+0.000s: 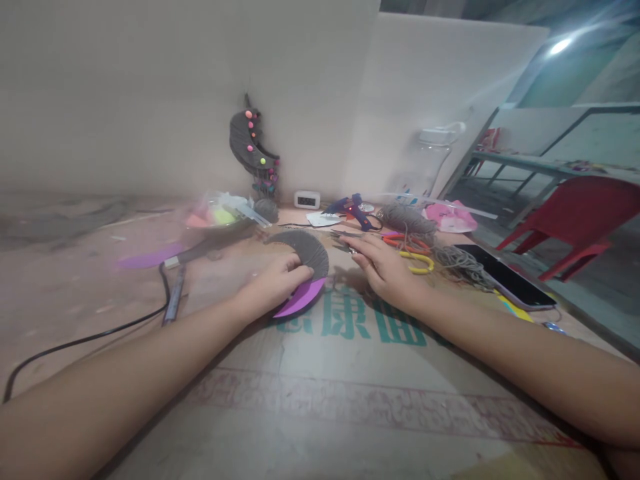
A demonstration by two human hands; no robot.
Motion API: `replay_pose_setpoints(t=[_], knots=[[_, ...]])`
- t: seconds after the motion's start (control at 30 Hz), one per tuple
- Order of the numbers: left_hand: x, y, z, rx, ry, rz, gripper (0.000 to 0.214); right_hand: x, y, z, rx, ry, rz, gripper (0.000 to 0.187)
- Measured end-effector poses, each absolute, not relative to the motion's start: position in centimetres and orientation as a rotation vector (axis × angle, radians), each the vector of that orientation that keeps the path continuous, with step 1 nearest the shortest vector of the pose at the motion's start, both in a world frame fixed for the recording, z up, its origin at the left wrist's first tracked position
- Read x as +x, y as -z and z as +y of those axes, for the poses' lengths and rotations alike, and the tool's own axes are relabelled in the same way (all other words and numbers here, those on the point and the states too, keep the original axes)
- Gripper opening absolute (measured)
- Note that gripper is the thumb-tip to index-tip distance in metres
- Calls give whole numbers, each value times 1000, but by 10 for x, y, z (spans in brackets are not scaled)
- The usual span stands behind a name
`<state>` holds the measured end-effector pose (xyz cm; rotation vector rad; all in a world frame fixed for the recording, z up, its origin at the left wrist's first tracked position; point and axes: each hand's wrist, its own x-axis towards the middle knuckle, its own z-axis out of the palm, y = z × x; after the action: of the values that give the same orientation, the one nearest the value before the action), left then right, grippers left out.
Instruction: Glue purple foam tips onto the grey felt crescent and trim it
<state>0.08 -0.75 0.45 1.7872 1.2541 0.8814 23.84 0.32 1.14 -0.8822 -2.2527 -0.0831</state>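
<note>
My left hand (283, 277) is closed on a crescent (307, 250), thumb on top. Grey yarn is wound round most of the crescent, and its near end (303, 297) is bare purple. To the right, my right hand (383, 267) lies low over the board with its fingers stretched out to the left. Dark, pointed metal blades (342, 247) show by its fingertips, and a small shiny bit is under the fingers. Orange scissor handles (407, 241) and a yellow handle (424, 267) lie just beyond this hand; which handle the blades belong to is hidden.
A finished-looking grey crescent with coloured pompoms (245, 143) is at the wall. Behind the hands stand a white clock (307, 199) and a blue glue gun (355, 210). Grey yarn (410, 220) and a phone (507, 277) lie right; a black cable (115, 330) runs left.
</note>
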Motion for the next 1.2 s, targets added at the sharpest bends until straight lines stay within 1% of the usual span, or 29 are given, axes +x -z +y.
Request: replay_pose_setpoints(t=[0.1, 0.17, 0.27, 0.37, 0.5, 0.57, 0.7, 0.77, 0.9, 1.03, 1.13, 1.2], knots=[[2, -8, -10, 1764, -841, 1254, 28, 239, -4, 15, -914, 25, -2228, 48], [3, -11, -12, 1771, -829, 1247, 36, 240, -2, 20, -902, 4, -2215, 50], [3, -14, -13, 1845, -859, 1212, 45, 239, -6, 17, -881, -36, -2171, 40], [3, -13, -11, 1897, -879, 1164, 49, 235, -13, 6, -919, -126, -2192, 27], [4, -12, -10, 1822, -881, 1093, 45, 225, -21, -8, -899, -129, -2381, 30], [5, -13, -13, 1815, -882, 1084, 42, 219, -22, -12, -858, -118, -2441, 28], [8, -16, -21, 1877, -903, 1079, 31, 213, -20, -17, -808, -184, -2395, 22], [9, -17, -24, 1899, -953, 1061, 27, 214, -18, -18, -812, -164, -2313, 19], [8, -15, -26, 1864, -985, 1021, 30, 220, -17, -18, -866, 14, -2130, 12], [4, -12, -25, 1943, -902, 1051, 36, 226, -18, -15, -810, 369, -2214, 9], [2, -9, -22, 1923, -924, 1054, 42, 228, -19, -13, -663, 657, -2432, 17], [3, -7, -18, 1863, -969, 1104, 43, 227, -18, -13, -607, 754, -2508, 22]])
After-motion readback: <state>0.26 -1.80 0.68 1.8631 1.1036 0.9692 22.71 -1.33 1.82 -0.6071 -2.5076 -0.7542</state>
